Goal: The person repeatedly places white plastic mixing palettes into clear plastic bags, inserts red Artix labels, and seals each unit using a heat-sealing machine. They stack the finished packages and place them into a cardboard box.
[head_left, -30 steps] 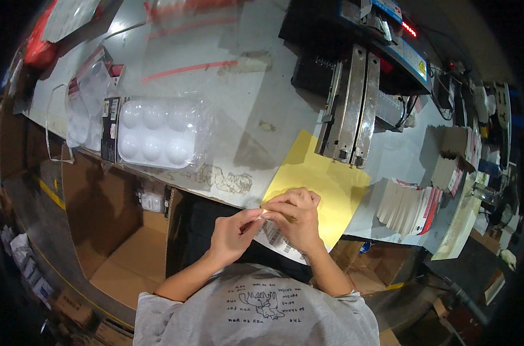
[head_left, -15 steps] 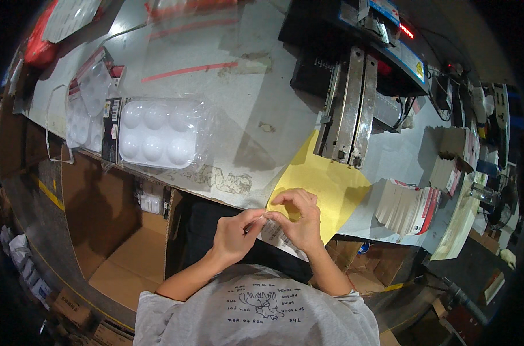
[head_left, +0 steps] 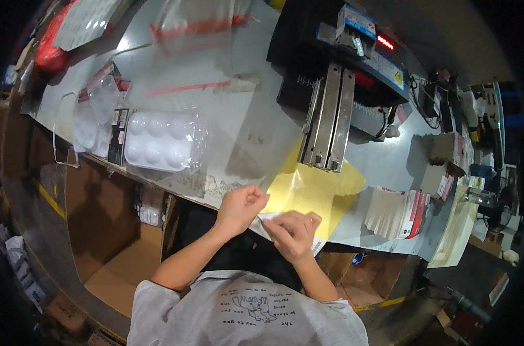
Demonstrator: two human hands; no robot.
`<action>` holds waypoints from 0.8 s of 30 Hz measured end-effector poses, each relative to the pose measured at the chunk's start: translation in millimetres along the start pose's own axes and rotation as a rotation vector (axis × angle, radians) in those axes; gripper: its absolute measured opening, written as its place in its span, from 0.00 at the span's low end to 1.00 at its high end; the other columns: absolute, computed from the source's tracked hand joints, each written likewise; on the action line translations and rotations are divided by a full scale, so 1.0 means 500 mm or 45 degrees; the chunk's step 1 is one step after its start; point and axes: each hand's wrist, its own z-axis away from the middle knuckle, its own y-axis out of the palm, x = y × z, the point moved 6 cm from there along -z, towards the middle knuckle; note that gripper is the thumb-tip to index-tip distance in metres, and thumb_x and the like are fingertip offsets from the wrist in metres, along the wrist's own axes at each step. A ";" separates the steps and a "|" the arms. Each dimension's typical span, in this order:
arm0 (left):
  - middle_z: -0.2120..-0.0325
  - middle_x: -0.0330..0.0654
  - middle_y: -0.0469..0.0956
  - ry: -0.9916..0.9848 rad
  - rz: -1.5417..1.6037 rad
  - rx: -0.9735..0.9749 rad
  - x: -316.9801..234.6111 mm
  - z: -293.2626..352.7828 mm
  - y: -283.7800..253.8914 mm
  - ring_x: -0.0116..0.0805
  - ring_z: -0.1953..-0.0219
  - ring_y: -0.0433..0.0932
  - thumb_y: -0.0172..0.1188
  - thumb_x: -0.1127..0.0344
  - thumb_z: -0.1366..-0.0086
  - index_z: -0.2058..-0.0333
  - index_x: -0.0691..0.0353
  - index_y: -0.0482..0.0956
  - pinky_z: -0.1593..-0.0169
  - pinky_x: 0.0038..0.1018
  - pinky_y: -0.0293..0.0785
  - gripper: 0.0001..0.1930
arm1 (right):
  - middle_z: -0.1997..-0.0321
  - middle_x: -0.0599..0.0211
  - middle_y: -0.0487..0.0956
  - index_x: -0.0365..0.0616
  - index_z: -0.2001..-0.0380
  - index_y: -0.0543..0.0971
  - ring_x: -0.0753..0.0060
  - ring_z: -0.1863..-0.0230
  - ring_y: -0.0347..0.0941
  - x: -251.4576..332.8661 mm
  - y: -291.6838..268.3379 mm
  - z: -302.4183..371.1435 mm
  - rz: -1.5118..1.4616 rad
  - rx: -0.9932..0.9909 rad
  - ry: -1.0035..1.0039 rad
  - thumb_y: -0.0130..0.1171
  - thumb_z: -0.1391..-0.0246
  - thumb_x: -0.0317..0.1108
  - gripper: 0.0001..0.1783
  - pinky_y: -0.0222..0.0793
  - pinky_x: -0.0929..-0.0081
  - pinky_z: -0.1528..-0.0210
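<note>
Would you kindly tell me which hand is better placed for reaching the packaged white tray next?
Probably the left hand: it is nearer the packaged white tray; the right hand is farther, by the yellow sheet.

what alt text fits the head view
A person's left hand and right hand, fingers bent, are close together at the near edge of a yellow sheet. A clear-wrapped white tray lies to their left; a machine stands beyond.

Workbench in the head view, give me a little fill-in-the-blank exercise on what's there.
The large sheet beyond the right hand is coloured ____.
On the bench, the wrapped white tray nearest the left hand shows ____ rounded shapes.
The fanned white-and-red stack lies to the ____ of the sheet.

Missing words: yellow; six; right.
</note>
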 end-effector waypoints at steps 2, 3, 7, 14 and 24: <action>0.77 0.48 0.79 0.116 -0.222 -0.127 -0.030 -0.033 -0.006 0.34 0.73 0.79 0.57 0.62 0.41 0.68 0.69 0.77 0.67 0.27 0.73 0.13 | 0.69 0.77 0.74 0.57 0.72 0.82 0.73 0.66 0.70 0.016 -0.052 0.010 0.049 -0.039 -0.038 0.62 0.68 0.29 0.14 0.52 0.68 0.61; 0.76 0.48 0.79 0.186 -0.281 -0.170 -0.047 -0.046 -0.008 0.37 0.73 0.79 0.57 0.62 0.41 0.68 0.68 0.77 0.67 0.28 0.73 0.12 | 0.68 0.76 0.74 0.58 0.71 0.81 0.72 0.66 0.70 0.027 -0.086 0.012 0.055 -0.136 -0.067 0.61 0.68 0.29 0.14 0.52 0.67 0.60; 0.74 0.51 0.79 0.337 -0.549 -0.308 -0.087 -0.056 -0.023 0.49 0.69 0.79 0.56 0.60 0.40 0.67 0.66 0.77 0.64 0.33 0.74 0.13 | 0.69 0.70 0.74 0.50 0.77 0.76 0.64 0.67 0.70 0.009 -0.151 -0.051 -0.159 -0.457 0.269 0.64 0.67 0.24 0.10 0.59 0.66 0.60; 0.63 0.47 0.76 0.705 -0.682 -0.503 -0.077 0.130 -0.105 0.44 0.62 0.77 0.60 0.67 0.43 0.60 0.63 0.76 0.60 0.33 0.74 0.12 | 0.73 0.69 0.76 0.39 0.72 0.76 0.78 0.70 0.69 0.081 0.114 -0.414 -0.920 0.468 0.165 0.62 0.54 0.30 0.07 0.63 0.77 0.65; 0.42 0.61 0.59 1.047 -0.822 -1.156 -0.108 0.190 -0.265 0.64 0.38 0.54 0.50 0.64 0.37 0.42 0.74 0.58 0.41 0.46 0.56 0.28 | 0.74 0.70 0.77 0.38 0.68 0.76 0.82 0.73 0.70 0.130 0.287 -0.510 -0.883 1.223 0.194 0.59 0.49 0.33 0.09 0.66 0.79 0.69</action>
